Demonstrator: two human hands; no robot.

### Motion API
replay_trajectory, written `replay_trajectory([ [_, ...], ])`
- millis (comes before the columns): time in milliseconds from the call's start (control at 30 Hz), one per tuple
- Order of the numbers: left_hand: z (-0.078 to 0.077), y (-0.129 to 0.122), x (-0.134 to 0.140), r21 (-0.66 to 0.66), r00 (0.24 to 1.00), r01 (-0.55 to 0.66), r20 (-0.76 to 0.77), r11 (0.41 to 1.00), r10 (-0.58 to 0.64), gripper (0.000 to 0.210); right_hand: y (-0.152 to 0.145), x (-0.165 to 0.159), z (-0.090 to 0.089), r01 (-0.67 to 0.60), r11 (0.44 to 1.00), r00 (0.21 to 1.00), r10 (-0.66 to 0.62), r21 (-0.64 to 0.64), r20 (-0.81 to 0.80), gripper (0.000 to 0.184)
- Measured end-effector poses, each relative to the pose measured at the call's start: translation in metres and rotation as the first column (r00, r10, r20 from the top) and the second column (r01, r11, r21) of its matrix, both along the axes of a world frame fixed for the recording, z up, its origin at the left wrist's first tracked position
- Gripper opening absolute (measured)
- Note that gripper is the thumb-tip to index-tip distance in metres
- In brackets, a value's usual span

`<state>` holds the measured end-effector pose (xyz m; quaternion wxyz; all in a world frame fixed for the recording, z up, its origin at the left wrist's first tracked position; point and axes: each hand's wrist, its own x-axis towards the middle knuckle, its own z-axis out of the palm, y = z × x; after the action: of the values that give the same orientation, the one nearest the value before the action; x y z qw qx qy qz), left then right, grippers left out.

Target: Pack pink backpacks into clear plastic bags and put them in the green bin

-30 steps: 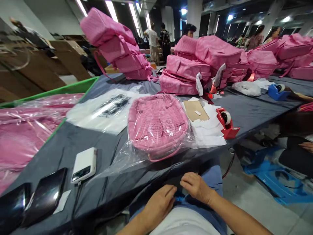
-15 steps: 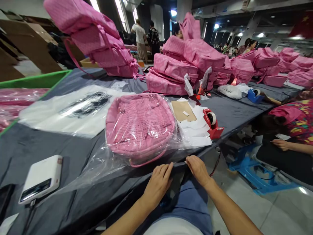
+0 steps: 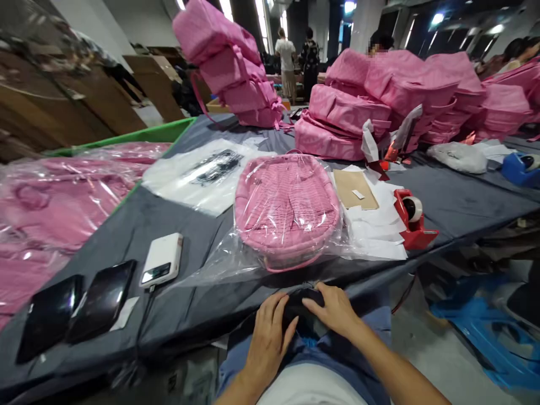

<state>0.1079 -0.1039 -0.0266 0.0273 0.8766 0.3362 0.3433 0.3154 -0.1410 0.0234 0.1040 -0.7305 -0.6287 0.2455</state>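
Observation:
A pink backpack (image 3: pixel 291 208) lies in a clear plastic bag (image 3: pixel 219 263) near the front of the cloth-covered table (image 3: pixel 379 284). My left hand (image 3: pixel 270 332) rests at the table's front edge, fingers stretched over the dark cloth and thumb apart. Close by on the right, my right hand (image 3: pixel 331 306) lies on the same edge, its thumb spread from the fingers. Neither hand holds anything that I can see, and both are just below the bagged backpack without touching it.
White plastic bags (image 3: pixel 198 174) lie left of the backpack; white papers (image 3: pixel 375 230), brown cardboard (image 3: pixel 355 189) and a red tape dispenser (image 3: pixel 415 222) right. Stacked pink backpacks (image 3: pixel 341 121) stand behind. A power bank (image 3: pixel 163 259) and two dark tablets (image 3: pixel 101 298) sit left. A blue stool (image 3: pixel 485 320) stands right.
The view has swung left, bringing the tablets and more bagged pink backpacks into sight. Both thumbs have moved away from the fingers at the table edge. The bagged backpack stays in place.

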Motion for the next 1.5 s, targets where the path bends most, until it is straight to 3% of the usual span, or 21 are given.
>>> replay_trajectory([
  [67, -0.001, 0.000, 0.005, 0.029, 1.000, -0.030, -0.006, 0.999, 0.030, 0.037, 0.012, -0.018, 0.001, 0.124, 0.992, 0.992, -0.122, -0.033, 0.041, 0.040],
  [167, -0.005, 0.005, 0.013, 0.097, 0.998, -0.046, -0.044, 0.994, 0.051, 0.036, 0.019, -0.033, 0.003, 0.202, 0.979, 0.975, -0.197, -0.038, 0.098, 0.042],
  [300, -0.016, 0.023, 0.007, 0.089, 0.992, 0.009, -0.122, 0.996, 0.002, 0.038, 0.018, -0.033, 0.007, 0.144, 0.989, 0.985, -0.142, -0.016, 0.100, 0.033],
  [400, -0.017, 0.047, -0.001, -0.002, 0.972, 0.155, -0.179, 0.988, -0.153, 0.038, 0.016, -0.029, 0.011, 0.068, 0.997, 0.989, -0.072, 0.039, 0.127, 0.032],
  [467, -0.009, 0.065, 0.003, -0.084, 0.912, 0.211, -0.341, 0.974, -0.227, 0.049, 0.016, -0.029, 0.012, 0.029, 0.997, 0.989, -0.039, 0.069, 0.146, 0.031],
  [567, 0.006, 0.087, 0.024, -0.184, 0.744, 0.132, -0.631, 0.974, -0.220, 0.059, 0.018, -0.031, 0.005, 0.026, 0.994, 0.985, -0.043, 0.105, 0.166, 0.029],
  [633, 0.012, 0.094, 0.040, -0.234, 0.679, 0.105, -0.693, 0.966, -0.242, 0.057, 0.021, -0.031, -0.003, 0.042, 0.991, 0.983, -0.064, 0.126, 0.174, 0.028],
  [700, 0.013, 0.095, 0.048, -0.317, 0.707, 0.115, -0.639, 0.941, -0.302, 0.051, 0.022, -0.028, -0.007, 0.023, 0.989, 0.982, -0.050, 0.148, 0.181, 0.029],
  [767, 0.014, 0.091, 0.044, -0.367, 0.801, 0.125, -0.511, 0.922, -0.312, 0.043, 0.020, -0.018, -0.006, -0.038, 0.980, 0.982, 0.001, 0.196, 0.186, 0.026],
  [833, 0.018, 0.088, 0.030, -0.355, 0.892, 0.120, -0.372, 0.927, -0.258, 0.040, 0.016, 0.000, 0.001, -0.087, 0.953, 0.982, 0.033, 0.290, 0.185, 0.020],
  [900, 0.021, 0.090, 0.012, -0.278, 0.940, 0.098, -0.289, 0.956, -0.181, 0.040, 0.018, 0.028, 0.005, -0.037, 0.920, 0.984, -0.034, 0.391, 0.174, 0.021],
  [1033, 0.011, 0.107, -0.019, -0.155, 0.958, 0.025, -0.280, 0.988, -0.068, 0.039, 0.042, 0.074, -0.004, -0.108, 0.903, 0.986, 0.043, 0.417, 0.162, 0.031],
  [1100, -0.002, 0.113, -0.027, -0.163, 0.970, -0.003, -0.241, 0.987, -0.037, 0.042, 0.052, 0.079, -0.012, -0.161, 0.896, 0.980, 0.093, 0.415, 0.178, 0.037],
  [1200, -0.013, 0.111, -0.025, -0.175, 0.985, 0.081, -0.138, 0.981, -0.106, 0.033, 0.056, 0.071, -0.023, -0.195, 0.893, 0.971, 0.118, 0.405, 0.209, 0.024],
  [1267, -0.011, 0.106, -0.016, -0.168, 0.984, 0.099, -0.129, 0.981, -0.121, 0.026, 0.057, 0.064, -0.027, -0.186, 0.897, 0.966, 0.093, 0.402, 0.240, 0.013],
  [1500, 0.019, 0.117, 0.011, -0.171, 0.962, -0.073, -0.271, 0.983, 0.024, 0.020, 0.082, 0.062, -0.013, -0.132, 0.926, 0.929, -0.009, 0.353, 0.371, 0.022],
])
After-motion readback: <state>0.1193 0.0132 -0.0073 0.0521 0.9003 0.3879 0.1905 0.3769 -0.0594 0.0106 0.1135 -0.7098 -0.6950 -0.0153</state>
